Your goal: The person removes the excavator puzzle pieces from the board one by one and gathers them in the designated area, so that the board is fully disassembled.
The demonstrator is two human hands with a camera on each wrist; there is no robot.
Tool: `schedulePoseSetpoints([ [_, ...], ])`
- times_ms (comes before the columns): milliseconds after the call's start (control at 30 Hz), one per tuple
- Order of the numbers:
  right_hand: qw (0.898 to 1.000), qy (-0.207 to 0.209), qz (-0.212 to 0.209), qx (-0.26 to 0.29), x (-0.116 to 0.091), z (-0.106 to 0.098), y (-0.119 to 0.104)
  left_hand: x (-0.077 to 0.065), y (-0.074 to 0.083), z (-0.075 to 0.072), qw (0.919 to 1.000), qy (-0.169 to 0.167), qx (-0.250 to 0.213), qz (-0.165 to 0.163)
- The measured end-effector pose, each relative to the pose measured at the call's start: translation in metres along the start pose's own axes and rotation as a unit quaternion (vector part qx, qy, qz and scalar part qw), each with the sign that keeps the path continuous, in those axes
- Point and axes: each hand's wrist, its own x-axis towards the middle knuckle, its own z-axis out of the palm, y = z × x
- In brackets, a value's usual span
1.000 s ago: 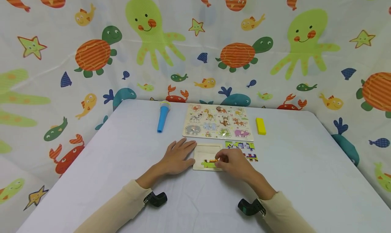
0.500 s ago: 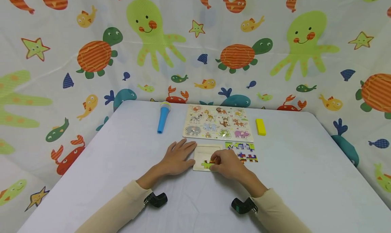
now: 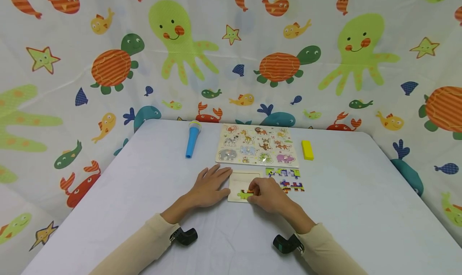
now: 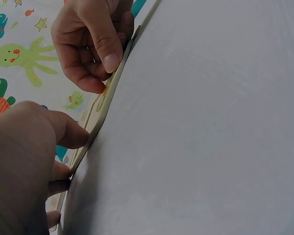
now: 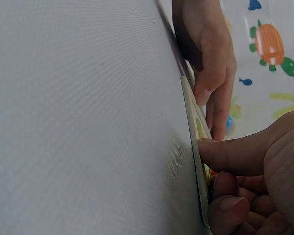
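Note:
A small pale wooden puzzle tray point(image 3: 238, 182) lies on the white table. Green and orange puzzle pieces point(image 3: 244, 195) sit along its near edge, partly covered by my right hand point(image 3: 270, 195). The thumb and fingertips of that hand pinch a piece inside the tray, mostly hidden under them. My left hand point(image 3: 208, 190) lies with fingers extended, touching the tray's left side. In the left wrist view its thumb and fingertips rest against the tray's rim point(image 4: 99, 122). More jigsaw pieces point(image 3: 283, 172) lie in two rows right of the tray, partly behind my right hand.
Behind the tray lies an animal peg puzzle board point(image 3: 258, 144). A blue toy microphone point(image 3: 193, 140) is to its left, a yellow block point(image 3: 307, 150) to its right. The white table point(image 3: 159, 154) ends at a curtain printed with sea animals point(image 3: 231, 66).
My right hand has shifted a little left over the tray, covering more of the green and orange pieces, then stayed nearly still. The left hand has kept its place.

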Motion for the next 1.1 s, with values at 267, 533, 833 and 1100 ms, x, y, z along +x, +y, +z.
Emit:
schedulePoseSetpoints([
  [267,1.0,-0.004,-0.01,-0.012,-0.0001,-0.0005,-0.0022,-0.0008,0.0002,0.0005,1.0,0.0,0.003,-0.003],
  [533,0.999,-0.02,-0.03,-0.024,0.0003,-0.0019,-0.0021,-0.001,0.0003,0.0006,1.0,0.001,0.002,-0.004],
  [833,0.998,-0.022,-0.041,-0.033,0.0,-0.0011,-0.0011,-0.0011,-0.0002,0.0014,1.0,0.001,0.0,-0.004],
  [1100,0.998,-0.01,-0.052,-0.028,0.0,-0.001,0.0017,-0.001,0.0001,0.0004,1.0,0.001,-0.001,-0.001],
])
